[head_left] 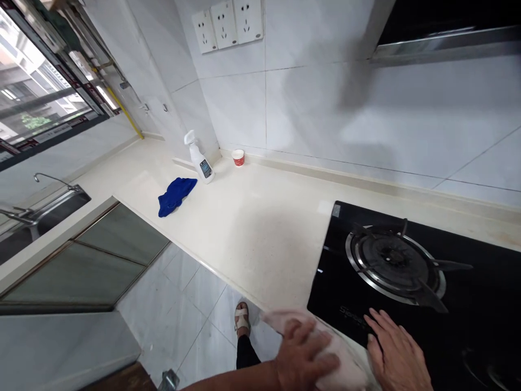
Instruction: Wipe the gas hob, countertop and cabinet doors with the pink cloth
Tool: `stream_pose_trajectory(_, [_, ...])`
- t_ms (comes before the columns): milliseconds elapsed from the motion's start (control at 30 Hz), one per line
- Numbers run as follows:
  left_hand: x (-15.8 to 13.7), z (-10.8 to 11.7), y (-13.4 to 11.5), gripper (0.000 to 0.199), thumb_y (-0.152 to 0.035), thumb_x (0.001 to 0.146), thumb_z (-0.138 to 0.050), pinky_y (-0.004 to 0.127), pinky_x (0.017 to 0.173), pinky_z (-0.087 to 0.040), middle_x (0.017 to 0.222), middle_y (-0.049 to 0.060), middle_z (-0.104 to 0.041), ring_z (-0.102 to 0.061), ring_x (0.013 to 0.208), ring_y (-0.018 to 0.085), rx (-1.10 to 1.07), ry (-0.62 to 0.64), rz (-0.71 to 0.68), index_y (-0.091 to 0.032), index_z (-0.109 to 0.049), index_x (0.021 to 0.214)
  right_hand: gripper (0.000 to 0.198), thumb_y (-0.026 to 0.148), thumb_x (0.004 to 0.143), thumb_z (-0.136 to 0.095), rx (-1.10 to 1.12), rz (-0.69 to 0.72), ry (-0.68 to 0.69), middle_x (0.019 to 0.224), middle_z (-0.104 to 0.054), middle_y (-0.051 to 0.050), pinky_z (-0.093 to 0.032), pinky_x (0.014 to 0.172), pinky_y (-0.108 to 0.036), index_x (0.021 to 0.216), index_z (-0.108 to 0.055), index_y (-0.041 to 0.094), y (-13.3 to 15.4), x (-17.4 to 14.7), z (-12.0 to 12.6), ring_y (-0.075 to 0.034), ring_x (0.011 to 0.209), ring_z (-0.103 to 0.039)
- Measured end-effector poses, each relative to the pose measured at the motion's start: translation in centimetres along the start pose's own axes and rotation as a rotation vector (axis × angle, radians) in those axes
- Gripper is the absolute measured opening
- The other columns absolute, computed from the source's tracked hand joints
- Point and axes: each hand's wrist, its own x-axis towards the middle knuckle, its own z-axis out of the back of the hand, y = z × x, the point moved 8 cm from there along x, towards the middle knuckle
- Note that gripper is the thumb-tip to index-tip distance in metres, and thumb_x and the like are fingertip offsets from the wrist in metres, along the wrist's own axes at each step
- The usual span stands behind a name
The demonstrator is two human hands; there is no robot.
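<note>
My left hand (pixel 305 353) presses on a pale pink cloth (pixel 345 361) at the counter's front edge, its fingers bent over the fabric and slightly blurred. Part of the cloth hangs past the edge beside the stove. To its right, my right hand (pixel 399 350) rests palm down on the front of the black glass gas stove (pixel 325 282), fingers stretched and holding nothing. Beyond my right hand is the round burner (pixel 393 258) with its dark pan supports.
On the pale counter (pixel 260 228) lie a crumpled blue cloth (pixel 177 195), a white spray bottle (pixel 200 163) and a small red-and-white cup (pixel 238 158) by the wall. A sink (pixel 61 209) is at far left. Wall sockets (pixel 228 24) and a dark range hood (pixel 448 27) are above.
</note>
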Motion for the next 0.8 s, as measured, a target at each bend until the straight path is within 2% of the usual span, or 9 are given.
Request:
stream_pose_trajectory(67, [0.5, -1.5, -1.9, 0.041, -0.052, 0.083, -0.065, 0.046, 0.108, -0.039, 0.147, -0.006, -0.057, -0.044, 0.143, 0.032, -0.012, 0.069, -0.105, -0.052, -0.062, 0.124, 0.040, 0.032, 0.095, -0.036, -0.004, 0.004, 0.008, 0.136, -0.061, -0.012, -0.034, 0.116, -0.051, 0.124, -0.058, 0.015, -0.2, -0.2, -0.2, -0.029, 0.136, -0.049])
stream_pose_trajectory(133, [0.9, -1.7, -2.3, 0.039, -0.045, 0.083, -0.066, 0.043, 0.107, -0.040, 0.147, -0.009, -0.058, -0.043, 0.144, 0.030, -0.013, 0.086, -0.127, -0.056, -0.063, 0.120, 0.040, 0.033, 0.095, -0.036, -0.005, 0.005, 0.014, 0.136, -0.061, -0.012, -0.034, 0.116, -0.051, 0.124, -0.058, 0.015, -0.4, -0.3, -0.2, -0.029, 0.136, -0.050])
stream_pose_trajectory(233, [0.5, -0.5, -1.6, 0.036, -0.039, 0.088, -0.063, 0.037, 0.109, -0.039, 0.151, -0.010, -0.053, -0.041, 0.146, 0.024, 0.054, 0.077, -0.211, -0.051, -0.063, 0.122, 0.041, 0.035, 0.096, -0.036, -0.002, 0.011, 0.024, 0.136, -0.061, -0.011, -0.036, 0.114, -0.051, 0.125, -0.057, 0.016, -0.5, -0.4, -0.3, -0.030, 0.134, -0.051])
stream_pose_trajectory(300, [-0.5, 0.9, 0.4, 0.034, -0.038, 0.093, -0.057, 0.037, 0.111, -0.037, 0.154, -0.008, -0.050, -0.040, 0.146, 0.023, 0.110, 0.070, -0.264, -0.045, -0.063, 0.126, 0.042, 0.036, 0.096, -0.035, -0.004, 0.012, 0.027, 0.135, -0.062, -0.011, -0.037, 0.113, -0.050, 0.126, -0.057, 0.016, -0.7, -0.6, -0.3, -0.030, 0.133, -0.052])
stream_pose_trajectory(400, [-2.5, 4.0, 6.5, 0.031, -0.038, 0.095, -0.057, 0.038, 0.113, -0.034, 0.148, -0.005, -0.057, -0.045, 0.142, 0.023, 0.110, 0.117, -0.158, -0.043, -0.063, 0.125, 0.041, 0.036, 0.097, -0.035, -0.013, 0.013, 0.034, 0.134, -0.062, -0.012, -0.038, 0.111, -0.052, 0.125, -0.057, 0.015, -0.9, -0.7, -0.5, -0.031, 0.133, -0.052])
stream_pose_trajectory(500, [-5.2, 7.9, 15.1, 0.030, -0.032, 0.093, -0.061, 0.040, 0.116, -0.032, 0.142, 0.000, -0.063, -0.048, 0.141, 0.022, 0.087, 0.258, 0.106, -0.042, -0.066, 0.121, 0.041, 0.037, 0.096, -0.035, -0.023, 0.006, 0.053, 0.133, -0.062, -0.013, -0.039, 0.111, -0.054, 0.123, -0.058, 0.015, -1.1, -0.8, -0.8, -0.033, 0.133, -0.052])
stream_pose_trajectory(600, [-8.0, 13.6, 23.6, 0.033, -0.022, 0.096, -0.050, 0.044, 0.121, -0.027, 0.142, -0.002, -0.063, -0.042, 0.145, 0.018, 0.185, 0.268, 0.414, -0.039, -0.070, 0.115, 0.041, 0.037, 0.096, -0.035, -0.016, -0.011, 0.060, 0.132, -0.063, -0.013, -0.039, 0.111, -0.054, 0.121, -0.058, 0.016, -1.1, -0.7, -0.8, -0.033, 0.133, -0.052])
stream_pose_trajectory(700, [-10.2, 18.7, 29.4, 0.039, -0.019, 0.094, -0.047, 0.055, 0.123, -0.019, 0.148, 0.003, -0.057, -0.034, 0.150, 0.025, 0.267, 0.207, 0.574, -0.037, -0.069, 0.121, 0.040, 0.037, 0.095, -0.036, -0.012, -0.021, 0.046, 0.132, -0.063, -0.014, -0.039, 0.111, -0.054, 0.120, -0.059, 0.015, -0.9, -0.6, -0.6, -0.033, 0.133, -0.052])
stream_pose_trajectory(800, [-11.9, 21.8, 32.6, 0.045, -0.024, 0.088, -0.056, 0.060, 0.122, -0.020, 0.155, 0.008, -0.047, -0.024, 0.154, 0.033, 0.350, 0.108, 0.737, -0.033, -0.064, 0.131, 0.039, 0.036, 0.095, -0.037, -0.011, -0.006, 0.026, 0.129, -0.064, -0.015, -0.041, 0.108, -0.055, 0.120, -0.059, 0.015, -0.7, -0.5, -0.4, -0.034, 0.131, -0.054])
